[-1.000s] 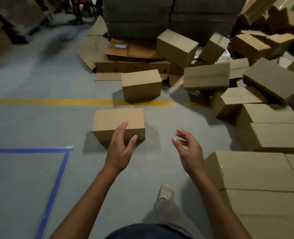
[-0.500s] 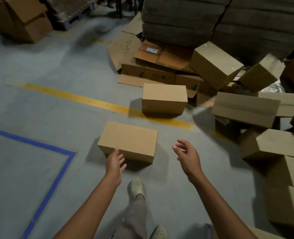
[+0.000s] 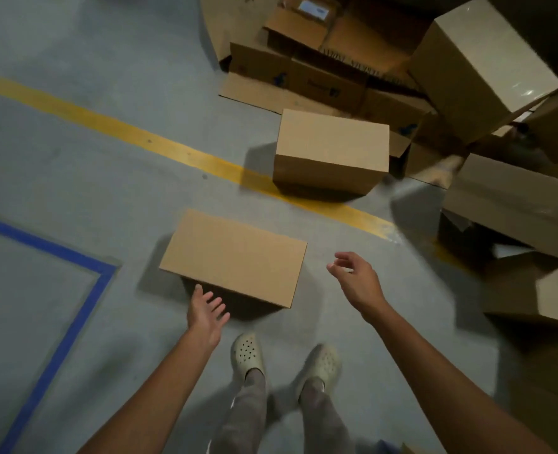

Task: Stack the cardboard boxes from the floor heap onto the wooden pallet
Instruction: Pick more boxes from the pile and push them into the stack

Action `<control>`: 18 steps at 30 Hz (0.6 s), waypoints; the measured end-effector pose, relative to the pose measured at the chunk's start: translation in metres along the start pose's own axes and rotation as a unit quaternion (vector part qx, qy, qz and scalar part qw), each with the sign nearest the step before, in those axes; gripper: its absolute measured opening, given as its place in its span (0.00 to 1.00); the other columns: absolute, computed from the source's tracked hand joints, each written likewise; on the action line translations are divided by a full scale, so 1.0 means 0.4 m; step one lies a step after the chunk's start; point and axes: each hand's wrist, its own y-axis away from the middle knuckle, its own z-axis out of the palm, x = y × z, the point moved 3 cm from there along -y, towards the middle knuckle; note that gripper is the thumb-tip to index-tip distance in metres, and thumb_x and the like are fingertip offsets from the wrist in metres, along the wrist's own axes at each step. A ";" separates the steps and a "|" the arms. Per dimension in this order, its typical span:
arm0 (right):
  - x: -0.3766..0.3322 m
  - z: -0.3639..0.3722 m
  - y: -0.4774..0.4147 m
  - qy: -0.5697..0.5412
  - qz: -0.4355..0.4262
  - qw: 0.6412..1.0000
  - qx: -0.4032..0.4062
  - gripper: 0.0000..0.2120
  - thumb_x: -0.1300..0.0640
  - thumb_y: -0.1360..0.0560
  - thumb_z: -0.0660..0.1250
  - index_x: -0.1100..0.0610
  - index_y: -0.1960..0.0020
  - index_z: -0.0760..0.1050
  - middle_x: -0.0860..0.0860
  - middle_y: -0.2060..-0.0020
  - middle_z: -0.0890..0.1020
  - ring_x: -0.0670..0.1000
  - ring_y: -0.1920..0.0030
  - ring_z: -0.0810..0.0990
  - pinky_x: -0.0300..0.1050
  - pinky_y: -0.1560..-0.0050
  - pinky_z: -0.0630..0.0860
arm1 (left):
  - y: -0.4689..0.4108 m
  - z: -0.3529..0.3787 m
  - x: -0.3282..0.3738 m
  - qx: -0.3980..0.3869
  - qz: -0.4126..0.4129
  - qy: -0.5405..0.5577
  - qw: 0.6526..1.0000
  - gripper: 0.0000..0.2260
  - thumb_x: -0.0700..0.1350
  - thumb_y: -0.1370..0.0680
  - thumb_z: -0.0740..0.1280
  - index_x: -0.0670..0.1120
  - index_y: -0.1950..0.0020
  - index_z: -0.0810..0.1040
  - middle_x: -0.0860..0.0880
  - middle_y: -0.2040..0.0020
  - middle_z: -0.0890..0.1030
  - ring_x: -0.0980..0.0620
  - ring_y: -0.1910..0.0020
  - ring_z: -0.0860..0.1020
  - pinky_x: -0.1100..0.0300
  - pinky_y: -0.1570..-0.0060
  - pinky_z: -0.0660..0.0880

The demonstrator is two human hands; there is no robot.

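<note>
I look down at a grey concrete floor (image 3: 74,93). A plain tan rectangular cardboard box (image 3: 235,257) lies flat just ahead of my feet. My left hand (image 3: 205,314) is open, fingers spread, at the box's shadowed near side; I cannot tell whether it touches. My right hand (image 3: 357,281) is open with fingers loosely curled, just beside the box's right end, holding nothing. A second tan cardboard box (image 3: 331,149) sits beyond it on a yellow painted floor line (image 3: 140,139), and a tumbled heap of brown cartons (image 3: 480,67) fills the upper right. The wooden pallet is out of view. I judge the work far from done: this box is not yet lifted and many remain. A white label (image 3: 313,8) on a flattened carton is too blurred to read. The nearest box shows no print.
</note>
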 end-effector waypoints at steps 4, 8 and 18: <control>0.067 0.080 -0.257 0.074 -0.015 0.996 -0.056 0.21 0.50 0.21 0.68 0.55 0.30 0.74 0.53 0.36 0.79 0.52 0.43 0.79 0.54 0.38 0.76 | -0.193 0.065 -0.075 0.028 -0.031 -0.008 0.999 0.29 0.58 0.15 0.53 0.40 0.20 0.58 0.36 0.22 0.62 0.38 0.23 0.61 0.43 0.26 0.61; 0.177 0.193 -0.502 0.124 -0.022 0.986 -0.108 0.23 0.50 0.21 0.68 0.57 0.29 0.73 0.56 0.34 0.78 0.56 0.35 0.77 0.55 0.34 0.73 | -0.389 0.121 -0.166 0.066 -0.045 0.017 0.997 0.30 0.58 0.15 0.53 0.40 0.20 0.57 0.37 0.22 0.61 0.38 0.23 0.61 0.43 0.26 0.61; 0.446 0.458 -0.879 0.280 -0.053 0.939 -0.193 0.32 0.51 0.21 0.66 0.65 0.24 0.60 0.62 0.26 0.66 0.63 0.27 0.66 0.51 0.30 0.65 | -0.718 0.170 -0.434 0.121 -0.131 0.039 0.983 0.36 0.65 0.17 0.50 0.43 0.18 0.49 0.38 0.19 0.55 0.39 0.21 0.57 0.43 0.24 0.54</control>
